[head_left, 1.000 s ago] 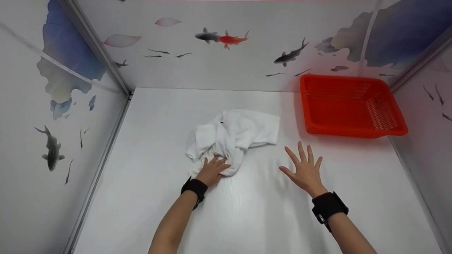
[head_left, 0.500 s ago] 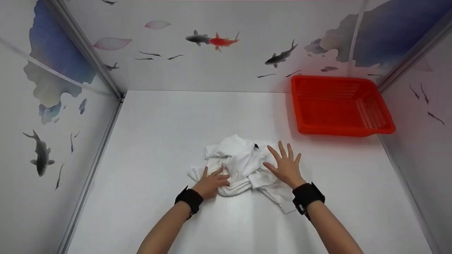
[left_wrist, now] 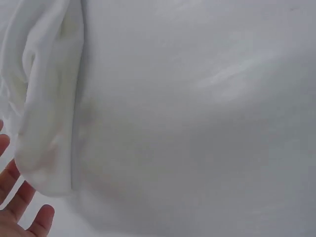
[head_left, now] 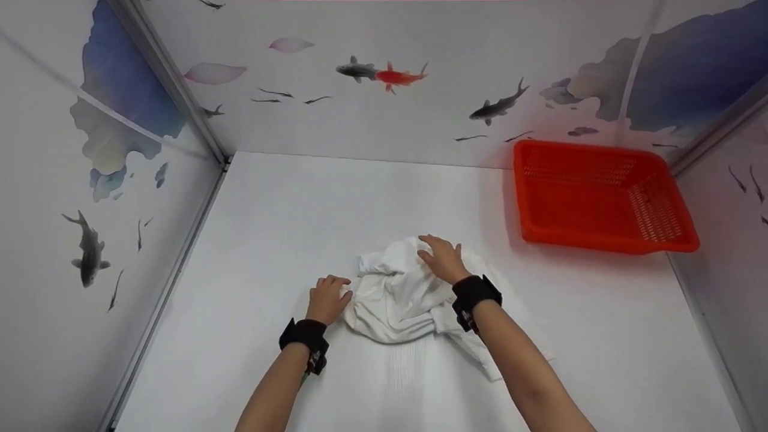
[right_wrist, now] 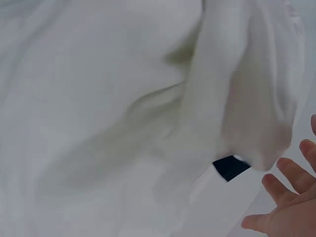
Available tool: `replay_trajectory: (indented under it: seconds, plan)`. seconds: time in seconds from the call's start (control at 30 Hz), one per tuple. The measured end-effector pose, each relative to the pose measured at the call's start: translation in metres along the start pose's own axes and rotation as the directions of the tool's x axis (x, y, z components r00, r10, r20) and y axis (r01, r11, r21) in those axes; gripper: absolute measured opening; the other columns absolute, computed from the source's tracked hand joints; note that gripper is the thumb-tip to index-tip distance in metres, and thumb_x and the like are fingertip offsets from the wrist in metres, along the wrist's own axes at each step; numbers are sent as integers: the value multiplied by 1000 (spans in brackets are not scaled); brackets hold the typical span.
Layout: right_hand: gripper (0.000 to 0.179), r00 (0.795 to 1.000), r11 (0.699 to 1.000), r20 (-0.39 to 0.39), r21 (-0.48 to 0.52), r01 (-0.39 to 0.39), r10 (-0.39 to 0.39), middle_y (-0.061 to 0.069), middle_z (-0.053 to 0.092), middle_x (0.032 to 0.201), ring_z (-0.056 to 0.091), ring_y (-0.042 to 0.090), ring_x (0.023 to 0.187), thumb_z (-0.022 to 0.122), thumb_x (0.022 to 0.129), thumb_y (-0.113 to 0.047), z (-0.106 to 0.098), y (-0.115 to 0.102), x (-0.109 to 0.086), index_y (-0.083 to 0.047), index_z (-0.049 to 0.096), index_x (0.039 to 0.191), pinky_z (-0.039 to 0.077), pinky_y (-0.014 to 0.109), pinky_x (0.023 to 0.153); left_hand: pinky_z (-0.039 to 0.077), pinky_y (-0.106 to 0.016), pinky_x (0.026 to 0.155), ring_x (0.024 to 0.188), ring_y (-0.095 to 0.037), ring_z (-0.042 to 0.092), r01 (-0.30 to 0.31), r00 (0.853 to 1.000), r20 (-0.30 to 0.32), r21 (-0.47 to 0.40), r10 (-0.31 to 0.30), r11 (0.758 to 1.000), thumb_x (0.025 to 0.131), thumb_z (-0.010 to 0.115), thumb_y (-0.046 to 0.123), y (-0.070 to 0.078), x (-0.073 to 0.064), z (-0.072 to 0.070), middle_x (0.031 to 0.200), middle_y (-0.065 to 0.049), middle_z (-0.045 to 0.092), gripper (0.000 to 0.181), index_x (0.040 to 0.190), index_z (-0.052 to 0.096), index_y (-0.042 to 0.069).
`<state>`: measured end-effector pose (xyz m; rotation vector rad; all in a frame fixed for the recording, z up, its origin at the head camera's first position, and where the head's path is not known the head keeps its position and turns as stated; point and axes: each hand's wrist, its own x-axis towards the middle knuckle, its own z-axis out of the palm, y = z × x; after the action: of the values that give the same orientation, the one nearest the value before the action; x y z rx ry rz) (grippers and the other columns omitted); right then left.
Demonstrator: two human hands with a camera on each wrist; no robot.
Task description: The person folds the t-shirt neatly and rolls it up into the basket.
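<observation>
White cloth point(head_left: 384, 300) crumpled on bench point(head_left: 288, 210), lower center of head view. Left hand point(head_left: 327, 300) at its left edge, right hand point(head_left: 445, 259) near its top; fingers loosely spread on both. Red basket point(head_left: 582, 240) upper right.

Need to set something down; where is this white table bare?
Bare: the far-left tabletop, bordered by the left wall, back wall and white cloth; also the near-right patch between red basket, right wall and right forearm. Crowded: the middle, with the left hand at the cloth's left edge and right hand over it.
</observation>
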<state>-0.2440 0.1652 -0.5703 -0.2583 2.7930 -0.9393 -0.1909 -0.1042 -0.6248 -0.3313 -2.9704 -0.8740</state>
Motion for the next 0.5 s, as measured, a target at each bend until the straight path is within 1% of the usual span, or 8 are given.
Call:
replay_trajectory:
  seconds: [0.07, 0.2, 0.23, 0.27, 0.37, 0.43, 0.47, 0.5]
  plan:
    - [43, 999, 1000, 50, 12, -11, 10, 26, 40, 147, 34, 44, 136, 49, 103, -18, 3, -7, 11, 0, 46, 142, 7, 71, 108, 45, -52, 77, 96, -35, 57, 59, 997, 48, -10, -59, 998, 91, 68, 18, 1, 2, -2, 102, -16, 66, 24, 108, 69, 1]
    - [46, 988, 999, 155, 19, -29, 26, 23, 28, 155, 30, 41, 140, 47, 104, -16, 13, -11, 31, -7, 41, 148, 11, 71, 108, 46, -53, 80, 95, -38, 60, 112, 988, 110, -36, -107, 993, 89, 71, 21, 5, 5, 0, 100, -17, 67, 30, 106, 70, -2]
    - [46, 989, 1000, 147, 3, 1, -2, 22, 28, 155, 32, 39, 140, 45, 104, -20, 22, -1, 38, -12, 40, 149, 16, 72, 105, 47, -54, 80, 95, -38, 61, 115, 987, 120, -31, -110, 993, 88, 72, 20, 6, 5, 0, 100, -18, 68, 29, 105, 70, -2]
    - [46, 989, 1000, 150, -13, 4, -2, 21, 31, 154, 35, 39, 138, 46, 104, -20, 26, 1, 41, -14, 40, 150, 20, 72, 104, 48, -54, 80, 95, -39, 62, 117, 985, 127, -29, -113, 993, 87, 73, 19, 6, 4, 1, 100, -18, 68, 27, 104, 71, -3]
    - [43, 993, 998, 120, -68, -8, 16, 20, 47, 143, 47, 37, 128, 50, 102, -18, 32, 1, 46, -12, 47, 145, 32, 66, 99, 50, -54, 81, 95, -39, 63, 128, 984, 129, -37, -122, 991, 85, 73, 13, 3, 4, 1, 98, -20, 69, 20, 98, 72, -3]
    - [35, 998, 995, 54, -97, -27, 32, 20, 59, 127, 56, 36, 116, 53, 101, -17, 30, -2, 42, -5, 58, 133, 38, 60, 93, 50, -52, 81, 93, -39, 63, 136, 984, 125, -63, -127, 989, 85, 73, 10, 0, 4, -1, 95, -20, 69, 16, 94, 73, -3]
    - [29, 996, 993, 37, -98, -72, 76, 20, 62, 119, 58, 37, 111, 54, 100, -12, 23, -10, 37, -1, 62, 125, 40, 58, 93, 51, -51, 81, 92, -39, 64, 145, 983, 125, -83, -134, 986, 85, 73, 9, -1, 3, -3, 94, -20, 69, 15, 92, 73, -4]
    - [26, 996, 991, 13, -96, -90, 92, 21, 64, 114, 59, 37, 106, 54, 99, -12, 18, -10, 34, 2, 65, 119, 42, 56, 91, 51, -50, 82, 92, -39, 64, 157, 981, 128, -96, -144, 983, 85, 72, 9, -3, 3, -4, 94, -20, 70, 14, 92, 73, -4]
